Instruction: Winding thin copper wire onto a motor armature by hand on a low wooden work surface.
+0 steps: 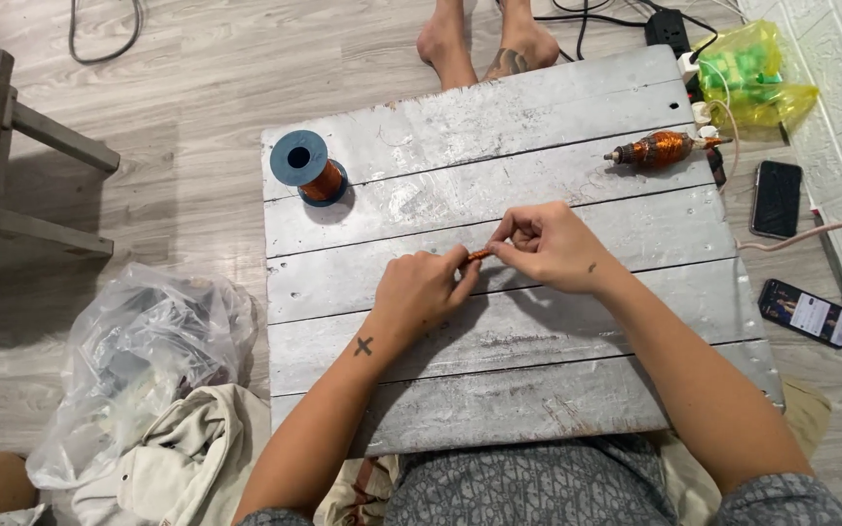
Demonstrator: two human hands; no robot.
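Note:
My left hand (423,289) and my right hand (548,245) meet over the middle of a silver-painted plank table (499,380). Between their fingertips they pinch a small copper-coloured piece (478,255), most of it hidden by fingers. A spool of copper wire (310,168) with blue-grey flanges stands at the table's far left. A motor armature wound with copper (662,150) lies at the far right edge.
Two phones (777,198) (807,313) lie on the floor to the right, beside a yellow-green plastic bag (754,73) and a power strip (669,26). A clear plastic bag (143,360) and cloth sit at left. Someone's bare feet (484,44) stand beyond the table. A wooden stool (12,156) is far left.

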